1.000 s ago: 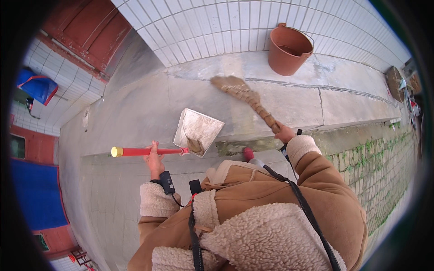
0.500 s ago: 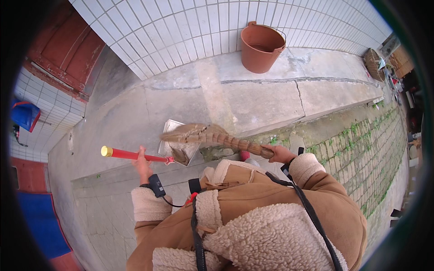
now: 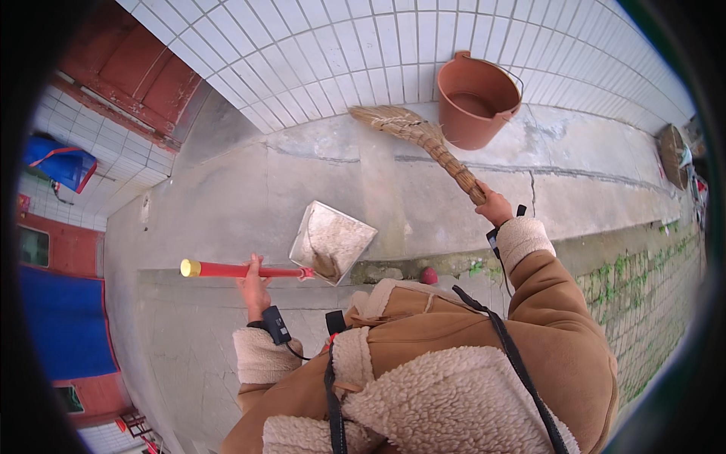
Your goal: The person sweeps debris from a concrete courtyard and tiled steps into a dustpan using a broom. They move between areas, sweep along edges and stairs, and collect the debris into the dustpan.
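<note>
My left hand (image 3: 254,287) is wrapped round the red handle of a dustpan (image 3: 349,236); the handle has a yellow end cap. The dustpan's pale, scuffed metal pan rests on or just over the concrete, with a dark patch near the handle joint. Out to the right, my right hand (image 3: 495,204) grips the butt of a short straw broom (image 3: 431,142). Its bristles point far left, close to the foot of the tiled wall, and its shaft passes just in front of a brown bucket (image 3: 475,125).
A white tiled wall (image 3: 340,53) runs along the far side, with a red wooden door (image 3: 125,64) at far left. A concrete ledge, mossy along its edge, drops to brick paving (image 3: 643,280) at right. A wicker basket (image 3: 671,155) stands far right, and a blue curtain (image 3: 64,321) hangs left.
The broom has swung from above the dustpan away to the far right, toward the wall and bucket. My left hand still holds the dustpan, and the whole view has shifted slightly.
</note>
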{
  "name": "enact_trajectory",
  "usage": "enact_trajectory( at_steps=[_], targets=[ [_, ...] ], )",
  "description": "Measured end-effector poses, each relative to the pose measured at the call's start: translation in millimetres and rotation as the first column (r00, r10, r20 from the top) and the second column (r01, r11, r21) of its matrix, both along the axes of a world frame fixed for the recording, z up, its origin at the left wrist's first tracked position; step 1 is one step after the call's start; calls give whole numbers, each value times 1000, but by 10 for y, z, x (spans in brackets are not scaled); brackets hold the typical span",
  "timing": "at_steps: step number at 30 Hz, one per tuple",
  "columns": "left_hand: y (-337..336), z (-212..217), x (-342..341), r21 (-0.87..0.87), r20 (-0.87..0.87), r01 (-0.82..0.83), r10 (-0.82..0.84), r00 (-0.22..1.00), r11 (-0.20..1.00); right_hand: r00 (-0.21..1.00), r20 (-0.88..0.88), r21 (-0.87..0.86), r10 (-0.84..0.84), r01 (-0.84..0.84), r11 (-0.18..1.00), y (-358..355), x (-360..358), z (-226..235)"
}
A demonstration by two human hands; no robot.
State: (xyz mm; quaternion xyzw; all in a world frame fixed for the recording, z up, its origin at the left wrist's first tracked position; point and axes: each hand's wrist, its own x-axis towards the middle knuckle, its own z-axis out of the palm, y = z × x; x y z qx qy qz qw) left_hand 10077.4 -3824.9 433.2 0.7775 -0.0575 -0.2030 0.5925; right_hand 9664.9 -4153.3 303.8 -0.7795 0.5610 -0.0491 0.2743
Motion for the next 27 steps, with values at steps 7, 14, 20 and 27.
enact_trajectory(
  at_steps=[7,14,20,27],
  targets=[
    [-762,11,-537,-7,-43,-36,36,998,999,999,25,93,32,-34,995,-1084,-190,-97],
    [-1333,-80,-883,49,-6,40,-39,999,998,996,28,144,89,-92,985,-1136,-472,-476],
    [-1542,-159,-803,90,3,89,-89,996,992,980,3,229,201,-196,954,-451,-829,-516],
    [-1232,-325,-850,114,37,140,-145,989,984,935,189,393,301,-353,849,366,-1397,-265]
  ],
)
